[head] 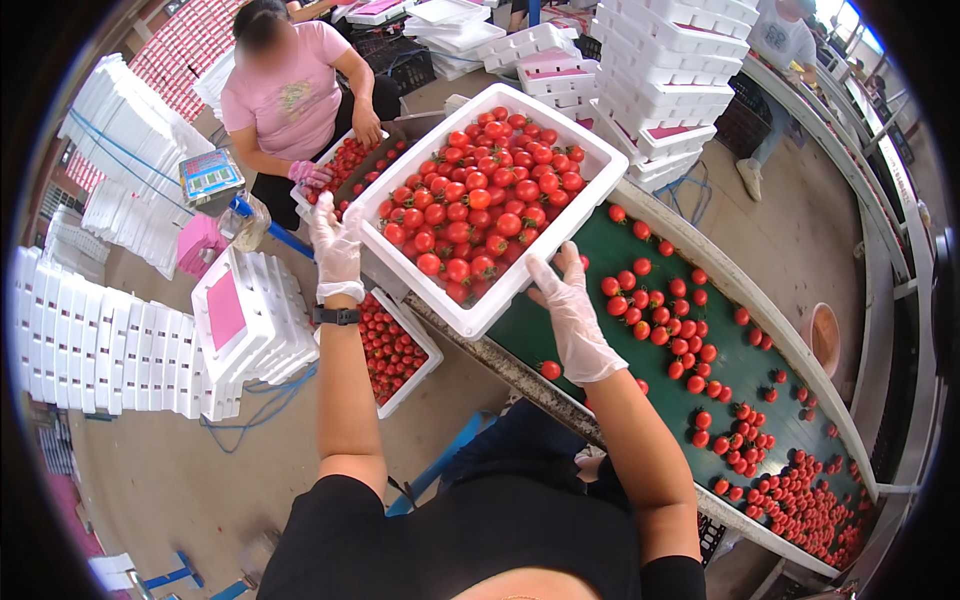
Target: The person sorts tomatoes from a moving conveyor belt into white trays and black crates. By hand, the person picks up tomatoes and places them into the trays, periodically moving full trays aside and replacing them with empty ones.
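Observation:
A white foam box (470, 319) heaped with red cherry tomatoes (480, 199) is between my two hands, over the end of the green conveyor belt. My left hand (335, 251), in a clear plastic glove, grips the box at its left corner; its fingertips are at the outer wall. My right hand (576, 322), gloved the same way, holds the near right side, thumb by the rim and the other fingers partly hidden against the wall. Loose tomatoes (667, 322) lie on the belt (600, 360) to the right of my right hand.
Across from me, a seated person (292, 97) handles tomatoes in another foam box. A tomato-filled foam box (431, 360) is below my left forearm. Foam boxes stand stacked at left (262, 315) and behind (667, 82). A scale (211, 176) stands at upper left.

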A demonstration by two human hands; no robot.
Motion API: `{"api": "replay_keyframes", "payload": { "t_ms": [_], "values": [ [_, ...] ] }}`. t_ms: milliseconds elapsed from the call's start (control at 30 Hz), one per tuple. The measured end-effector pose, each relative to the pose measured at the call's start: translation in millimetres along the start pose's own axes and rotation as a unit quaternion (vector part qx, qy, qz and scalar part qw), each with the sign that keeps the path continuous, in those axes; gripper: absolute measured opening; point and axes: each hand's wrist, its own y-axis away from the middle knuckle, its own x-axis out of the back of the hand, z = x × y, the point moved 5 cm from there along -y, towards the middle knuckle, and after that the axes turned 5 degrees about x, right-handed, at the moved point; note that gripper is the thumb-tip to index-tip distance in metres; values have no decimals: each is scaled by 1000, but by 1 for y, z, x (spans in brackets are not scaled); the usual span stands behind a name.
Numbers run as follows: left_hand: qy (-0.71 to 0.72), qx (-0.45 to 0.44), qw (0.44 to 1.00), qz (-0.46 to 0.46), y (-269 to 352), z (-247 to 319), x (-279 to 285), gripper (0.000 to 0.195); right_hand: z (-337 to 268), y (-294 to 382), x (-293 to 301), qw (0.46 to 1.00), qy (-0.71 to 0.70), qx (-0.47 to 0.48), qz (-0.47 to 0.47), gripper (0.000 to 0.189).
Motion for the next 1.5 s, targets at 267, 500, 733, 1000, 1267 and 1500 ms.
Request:
{"api": "replay_keyframes", "payload": {
  "t_ms": [267,500,733,1000,1267,1500],
  "values": [
    [-124,116,985,-38,-6,-37,7,51,8,-7,-26,997,8,-76,-29,110],
    [14,146,988,-49,69,39,7,44,-23,44,-2,998,-49,3,-33,69],
    [67,357,877,-314,135,75,84,55,-38,79,-7,975,-76,-79,-192,47],
    [50,502,841,-195,226,67,144,72,-4,130,-15,960,-1,-60,-274,85],
    [142,463,871,-85,267,71,207,60,22,147,-84,902,121,18,-415,87],
    [296,384,875,11,317,12,267,66,-1,150,-107,725,456,430,-286,76]
  ]
}}
